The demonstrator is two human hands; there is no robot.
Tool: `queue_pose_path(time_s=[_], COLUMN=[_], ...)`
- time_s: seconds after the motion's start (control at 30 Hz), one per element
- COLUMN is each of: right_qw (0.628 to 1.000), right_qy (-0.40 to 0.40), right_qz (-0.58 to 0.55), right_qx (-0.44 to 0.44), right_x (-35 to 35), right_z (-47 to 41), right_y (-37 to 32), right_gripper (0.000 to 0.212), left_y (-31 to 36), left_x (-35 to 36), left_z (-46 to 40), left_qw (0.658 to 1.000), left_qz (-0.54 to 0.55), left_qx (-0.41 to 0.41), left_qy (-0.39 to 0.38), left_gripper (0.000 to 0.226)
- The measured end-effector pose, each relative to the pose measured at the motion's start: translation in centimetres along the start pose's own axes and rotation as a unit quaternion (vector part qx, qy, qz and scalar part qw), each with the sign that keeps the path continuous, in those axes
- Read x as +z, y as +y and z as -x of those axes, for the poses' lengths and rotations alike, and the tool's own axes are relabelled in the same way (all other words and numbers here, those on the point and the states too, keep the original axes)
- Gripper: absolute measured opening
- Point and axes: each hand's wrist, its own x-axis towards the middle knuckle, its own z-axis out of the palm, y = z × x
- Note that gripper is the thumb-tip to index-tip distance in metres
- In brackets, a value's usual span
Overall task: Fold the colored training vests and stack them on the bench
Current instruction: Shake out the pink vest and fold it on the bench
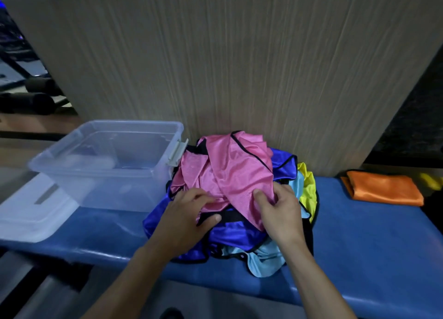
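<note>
A crumpled pile of vests lies on the blue bench (359, 234). A pink vest (227, 170) with black trim is on top, over dark blue vests (235, 232), a light blue one (263, 258) and a yellow one (308, 187). My left hand (187, 220) presses on the pink vest's lower left edge, its thumb on the black trim. My right hand (280, 213) pinches the pink fabric at its lower right corner. A folded orange vest (383, 188) lies on the bench to the right.
A clear plastic box (107, 165) stands on the bench left of the pile, its lid (31, 213) lying beside it. A wood-grain wall panel (227, 67) rises right behind the bench. Gym equipment shows at far left.
</note>
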Motion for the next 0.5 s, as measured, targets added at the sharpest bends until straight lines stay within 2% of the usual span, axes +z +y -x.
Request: queue_pose_path(time_s=[0.1, 0.2, 0.27, 0.3, 0.37, 0.4, 0.5], right_qw=[0.997, 0.991, 0.981, 0.973, 0.953, 0.944, 0.941], right_qy=[0.034, 0.029, 0.007, -0.004, -0.018, -0.022, 0.005], right_qz=[0.003, -0.11, -0.186, -0.224, -0.301, -0.328, -0.337], right_qx=[-0.072, -0.069, -0.055, -0.048, -0.035, -0.032, -0.026], right_x=[-0.6, -2.1, -3.4, -4.2, -6.0, -7.0, -9.7], right_z=[0.1, -0.2, -1.1, -1.6, -2.8, -3.4, -4.9], right_y=[-1.0, -3.2, -5.4, -6.5, -9.0, -10.1, -12.1], right_gripper=[0.03, 0.026, 0.023, 0.02, 0.017, 0.016, 0.02], left_y=[0.0, 0.3, 0.8, 1.3, 2.3, 2.8, 3.7], left_x=[-0.1, -0.6, -0.8, -0.9, -1.2, -1.6, -2.9], left_z=[0.2, -0.7, -2.2, -2.9, -4.2, -4.7, -5.5], left_qw=[0.999, 0.998, 0.996, 0.994, 0.989, 0.99, 0.988], left_qz=[0.014, 0.002, -0.053, -0.088, -0.127, -0.122, -0.012], left_qx=[0.002, -0.043, -0.063, -0.069, -0.072, -0.074, -0.095], left_qy=[0.052, 0.052, 0.023, 0.002, 0.0, 0.018, 0.122], left_gripper=[0.042, 0.056, 0.061, 0.057, 0.036, 0.026, 0.025])
